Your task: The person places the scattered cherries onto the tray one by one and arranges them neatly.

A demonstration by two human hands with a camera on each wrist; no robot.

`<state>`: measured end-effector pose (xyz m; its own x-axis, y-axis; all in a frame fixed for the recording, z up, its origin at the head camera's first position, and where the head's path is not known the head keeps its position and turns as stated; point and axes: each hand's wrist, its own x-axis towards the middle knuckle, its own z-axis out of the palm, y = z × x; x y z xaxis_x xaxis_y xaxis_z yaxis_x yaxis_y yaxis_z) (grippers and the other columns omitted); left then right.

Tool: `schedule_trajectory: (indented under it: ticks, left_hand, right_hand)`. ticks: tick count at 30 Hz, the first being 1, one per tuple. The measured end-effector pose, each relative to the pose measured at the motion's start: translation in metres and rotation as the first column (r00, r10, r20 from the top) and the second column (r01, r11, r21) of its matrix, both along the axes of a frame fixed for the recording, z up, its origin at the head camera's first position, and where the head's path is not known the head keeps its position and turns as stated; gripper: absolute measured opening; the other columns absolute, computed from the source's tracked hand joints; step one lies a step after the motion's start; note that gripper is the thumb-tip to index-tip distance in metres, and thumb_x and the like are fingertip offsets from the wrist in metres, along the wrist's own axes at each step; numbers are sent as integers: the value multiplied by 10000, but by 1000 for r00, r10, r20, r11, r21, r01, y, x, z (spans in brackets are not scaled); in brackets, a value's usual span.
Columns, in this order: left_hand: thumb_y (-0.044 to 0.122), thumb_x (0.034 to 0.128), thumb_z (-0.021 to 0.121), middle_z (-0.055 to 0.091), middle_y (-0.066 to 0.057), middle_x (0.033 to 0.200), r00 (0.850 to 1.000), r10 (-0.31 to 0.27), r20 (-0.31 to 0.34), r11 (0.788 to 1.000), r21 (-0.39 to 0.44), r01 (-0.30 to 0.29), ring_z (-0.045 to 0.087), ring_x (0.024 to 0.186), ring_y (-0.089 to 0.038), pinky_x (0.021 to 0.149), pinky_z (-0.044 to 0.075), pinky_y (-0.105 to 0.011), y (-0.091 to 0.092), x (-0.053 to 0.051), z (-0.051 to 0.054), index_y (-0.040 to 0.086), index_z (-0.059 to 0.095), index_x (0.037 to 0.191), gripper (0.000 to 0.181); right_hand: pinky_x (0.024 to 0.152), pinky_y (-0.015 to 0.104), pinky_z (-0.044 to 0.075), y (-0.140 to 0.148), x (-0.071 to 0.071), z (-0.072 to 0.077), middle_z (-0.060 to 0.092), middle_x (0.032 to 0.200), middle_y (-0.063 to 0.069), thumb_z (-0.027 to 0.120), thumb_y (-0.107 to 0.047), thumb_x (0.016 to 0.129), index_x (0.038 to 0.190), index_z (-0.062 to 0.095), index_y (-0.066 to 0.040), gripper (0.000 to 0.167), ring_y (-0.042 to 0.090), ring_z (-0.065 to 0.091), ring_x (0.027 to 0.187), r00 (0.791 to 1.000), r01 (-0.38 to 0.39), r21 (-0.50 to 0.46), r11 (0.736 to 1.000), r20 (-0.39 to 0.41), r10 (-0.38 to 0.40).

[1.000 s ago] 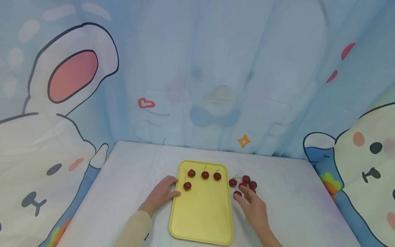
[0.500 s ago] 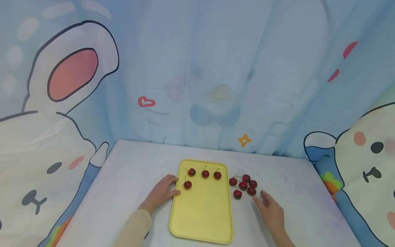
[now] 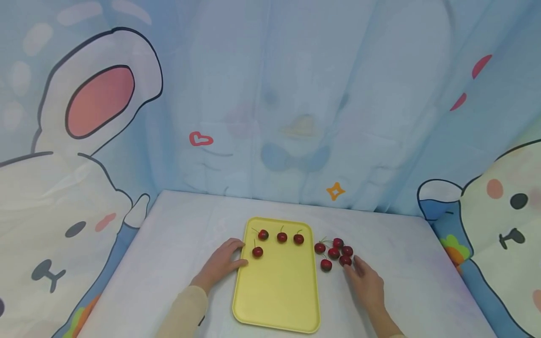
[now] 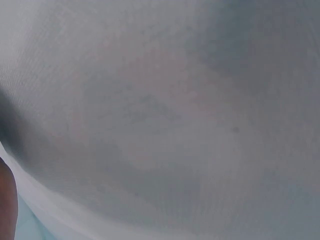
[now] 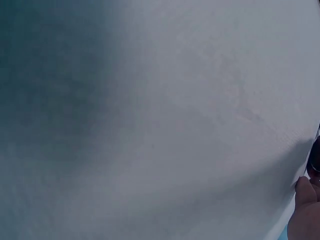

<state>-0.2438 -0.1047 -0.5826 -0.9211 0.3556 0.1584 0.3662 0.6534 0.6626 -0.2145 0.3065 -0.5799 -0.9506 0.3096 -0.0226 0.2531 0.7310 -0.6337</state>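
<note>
Cherry nearest the fingers (image 3: 345, 261) lay right of lower centre in the frame, grouped with five other cherries (image 3: 334, 253). The right hand (image 3: 368, 285) slanted in from the lower right, thumb and forefinger parted narrowly at that cherry; firm contact could not be told. Yellow tray (image 3: 276, 300), lower centre, bore four cherries (image 3: 282, 237) near its top. The left hand (image 3: 220, 262), angled from the lower left, rested at the tray's left rim, thumb spread from fingers. White table (image 3: 422, 272) lay beneath.
</note>
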Motion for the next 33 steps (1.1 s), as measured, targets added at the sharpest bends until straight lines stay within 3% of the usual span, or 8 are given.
schedule_trajectory:
  ticks: [16,22,26,33]
  left_hand:
    - [314,886,728,558,-62,1293,1000,8,14,1000,-16,-8,511,1244,-244,1102,403,-403,0,0,3,49,580,1286,502]
    - [322,884,728,558,-69,1294,1000,-1,20,1000,-26,1,509,1247,-255,1102,403,-402,1,1,1,42,579,1288,514]
    - [328,885,727,557,-60,1299,1000,8,20,1000,-21,-8,506,1255,-246,1106,400,-398,1,1,0,57,581,1289,508]
    - [328,880,732,564,-55,1284,1000,8,-1,1000,-16,-8,516,1240,-241,1096,411,-402,1,0,-1,62,587,1275,498]
  right_hand:
    - [1021,538,453,-11,-7,-7,564,1311,250,643,-126,949,1364,515,26,460,416,511,1245,993,18,92,996,-117,-7]
    - [1003,540,466,-8,-5,-6,579,1292,248,649,-132,946,1358,528,14,454,413,533,1221,994,27,97,995,-106,-17]
    - [1004,547,464,-5,-3,-1,577,1303,236,643,-167,954,1371,526,-9,461,407,539,1218,995,50,75,996,-89,-43]
    - [988,514,484,-20,-2,22,585,1302,223,659,-153,946,1367,538,-9,460,388,537,1232,989,36,50,998,-146,-29]
